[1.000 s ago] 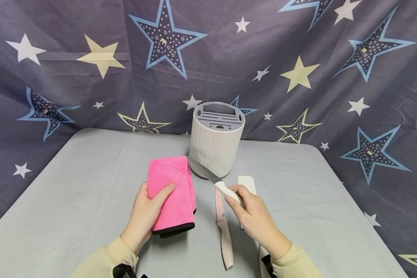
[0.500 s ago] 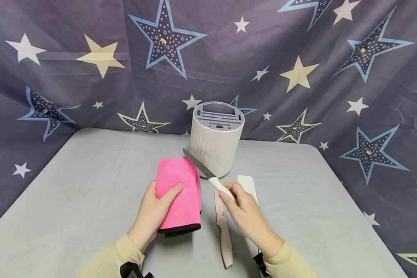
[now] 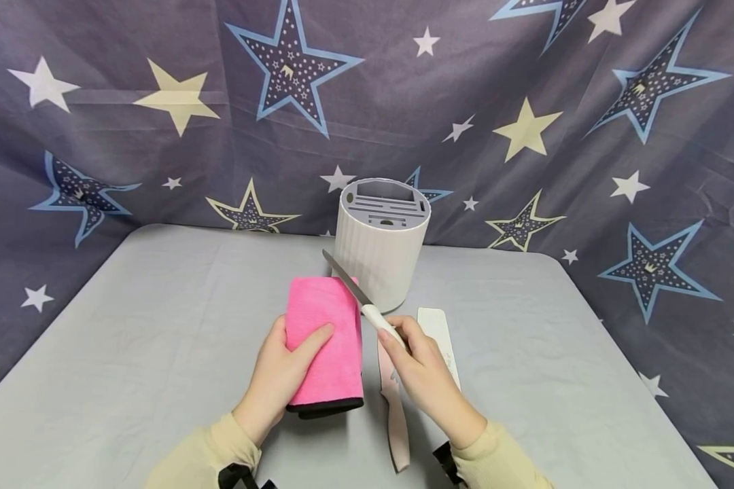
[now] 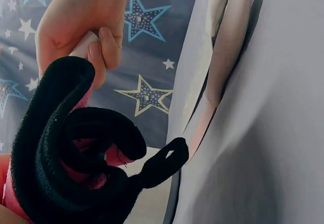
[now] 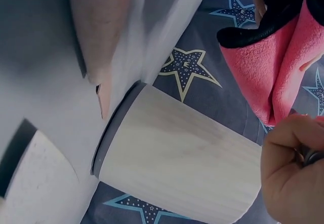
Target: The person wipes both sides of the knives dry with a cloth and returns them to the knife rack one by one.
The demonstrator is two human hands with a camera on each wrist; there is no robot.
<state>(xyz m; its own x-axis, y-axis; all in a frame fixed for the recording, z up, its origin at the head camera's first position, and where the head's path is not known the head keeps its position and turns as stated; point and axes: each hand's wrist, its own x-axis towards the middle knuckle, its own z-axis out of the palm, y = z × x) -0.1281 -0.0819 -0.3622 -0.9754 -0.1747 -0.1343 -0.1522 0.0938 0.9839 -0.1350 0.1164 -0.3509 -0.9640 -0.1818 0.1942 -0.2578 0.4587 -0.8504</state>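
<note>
In the head view my left hand [image 3: 278, 377] grips a folded pink towel [image 3: 327, 353] with black edging, its thumb across the front. My right hand [image 3: 429, 373] holds a knife [image 3: 379, 320] by its white handle. The grey blade slants up and left across the towel's upper right corner; whether it touches the cloth is unclear. From the left wrist, the towel's black edge [image 4: 50, 117] and a small hanging loop [image 4: 167, 160] show. Seen from the right wrist, the towel [image 5: 263, 67] hangs in folds and the blade is out of sight.
A white ribbed knife block [image 3: 373, 265] with a slotted grey top stands behind the hands. On the grey table [image 3: 159, 339] lie a pink knife [image 3: 397, 428] and, partly under my right hand, a flat white blade [image 3: 435, 333]. A star-patterned cloth hangs behind.
The left hand has brought the towel to the right, and the right hand has shifted left with the knife. The blade now overlaps the towel's corner, its tip raised higher.
</note>
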